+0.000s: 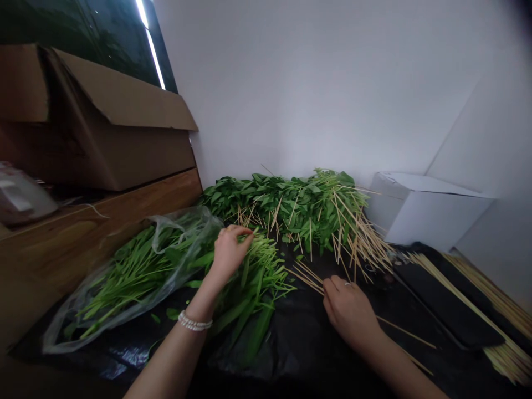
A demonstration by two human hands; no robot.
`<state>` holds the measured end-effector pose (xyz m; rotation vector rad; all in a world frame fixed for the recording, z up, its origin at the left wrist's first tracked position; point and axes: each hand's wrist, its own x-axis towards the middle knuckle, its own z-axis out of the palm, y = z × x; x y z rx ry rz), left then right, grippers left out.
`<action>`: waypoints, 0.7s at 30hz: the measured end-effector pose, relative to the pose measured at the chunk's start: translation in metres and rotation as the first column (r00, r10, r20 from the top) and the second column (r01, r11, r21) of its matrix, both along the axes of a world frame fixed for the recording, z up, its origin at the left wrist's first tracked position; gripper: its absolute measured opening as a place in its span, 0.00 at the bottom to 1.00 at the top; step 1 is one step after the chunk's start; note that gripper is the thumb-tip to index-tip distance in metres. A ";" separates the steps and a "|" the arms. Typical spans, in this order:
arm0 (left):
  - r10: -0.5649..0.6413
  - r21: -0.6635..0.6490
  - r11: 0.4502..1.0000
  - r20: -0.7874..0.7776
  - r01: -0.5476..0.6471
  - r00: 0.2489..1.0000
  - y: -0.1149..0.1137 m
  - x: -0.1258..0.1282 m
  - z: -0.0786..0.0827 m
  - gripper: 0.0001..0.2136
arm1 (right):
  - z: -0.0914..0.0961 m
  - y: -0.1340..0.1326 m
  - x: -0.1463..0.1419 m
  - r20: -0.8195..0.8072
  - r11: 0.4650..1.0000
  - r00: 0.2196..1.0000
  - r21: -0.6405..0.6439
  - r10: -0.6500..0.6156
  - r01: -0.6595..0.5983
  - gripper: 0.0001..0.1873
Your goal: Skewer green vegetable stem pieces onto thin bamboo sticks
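Note:
My left hand (233, 249), with a white beaded bracelet at the wrist, is over a loose pile of leafy green stems (266, 266). Thumb and forefinger pinch the pale cut end of one green stem (255, 230). To the right, my right hand (347, 307) is closed around several thin bamboo skewers (307, 275); their ends poke out to the left and behind the wrist. Behind both hands lies a heap of greens threaded on skewers (286, 205), the bare sticks pointing toward me and to the right.
An opened clear plastic bag (166, 296) of greens lies at left. Above it a cardboard box (137, 144) stands on a wooden surface (83, 238). At right are a white box (428, 208), a dark flat slab (449, 305) and bundles of skewers (511, 354). Black plastic sheeting (303, 338) covers the work surface.

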<state>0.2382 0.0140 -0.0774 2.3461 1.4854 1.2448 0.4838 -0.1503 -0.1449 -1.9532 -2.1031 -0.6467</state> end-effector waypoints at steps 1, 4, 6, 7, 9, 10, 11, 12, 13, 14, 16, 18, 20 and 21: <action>-0.039 -0.002 0.999 0.113 0.039 0.993 0.002 -0.002 0.007 0.09 | 0.003 0.001 0.000 -0.005 1.000 1.000 0.013 -0.015 0.015 0.06; -0.127 0.051 0.992 0.392 0.116 0.911 0.007 -0.002 0.029 0.11 | 0.012 0.005 -0.001 -0.031 0.997 0.997 0.029 -0.073 0.074 0.06; -0.159 0.100 0.987 0.393 0.130 0.906 0.007 0.001 0.038 0.10 | 0.018 0.008 0.000 -0.045 0.995 0.994 0.032 -0.098 0.099 0.05; -0.162 0.117 0.984 0.314 0.131 0.935 0.007 0.004 0.040 0.09 | 0.020 0.009 0.002 -0.049 0.993 0.993 0.038 -0.106 0.108 0.05; -0.153 0.151 0.978 0.046 0.144 0.987 0.006 0.009 0.039 0.06 | 0.022 0.010 0.008 -0.048 0.991 0.992 0.060 -0.114 0.117 0.05; -0.151 0.168 0.972 -0.083 0.163 0.985 0.005 0.012 0.038 0.05 | 0.023 0.011 0.012 -0.050 0.989 0.992 0.081 -0.117 0.121 0.06; -0.155 0.185 0.965 -0.170 0.186 0.973 0.004 0.014 0.036 0.05 | 0.024 0.012 0.015 -0.059 0.987 0.992 0.109 -0.116 0.122 0.07; -0.158 0.208 0.958 -0.201 0.200 0.967 0.003 0.017 0.034 0.06 | 0.025 0.013 0.019 -0.079 0.983 0.991 0.144 -0.105 0.116 0.08; -0.153 0.237 0.952 -0.183 0.195 0.971 0.002 0.019 0.032 0.07 | 0.026 0.016 0.021 -0.113 0.977 0.990 0.187 -0.084 0.104 0.10; -0.138 0.272 0.947 -0.139 0.172 0.981 0.001 0.022 0.030 0.08 | 0.027 0.019 0.022 -0.158 0.968 0.986 0.236 -0.050 0.087 0.11; -0.089 0.347 0.932 -0.054 0.102 0.995 -0.001 0.029 0.026 0.09 | 0.030 0.029 0.021 -0.256 0.940 0.966 0.338 0.046 0.044 0.14; -0.079 0.389 0.916 -0.056 0.095 0.995 -0.001 0.038 0.017 0.10 | 0.031 0.041 0.016 -0.313 0.909 0.939 0.418 0.143 0.001 0.16; -0.133 0.362 0.918 -0.103 0.161 0.986 0.000 0.047 0.006 0.09 | 0.028 0.052 0.011 -0.315 0.880 0.930 0.475 0.190 -0.019 0.16; -0.172 0.321 0.926 -0.107 0.198 0.979 0.002 0.050 -0.001 0.09 | 0.025 0.057 0.010 -0.300 0.867 0.935 0.498 0.189 -0.016 0.15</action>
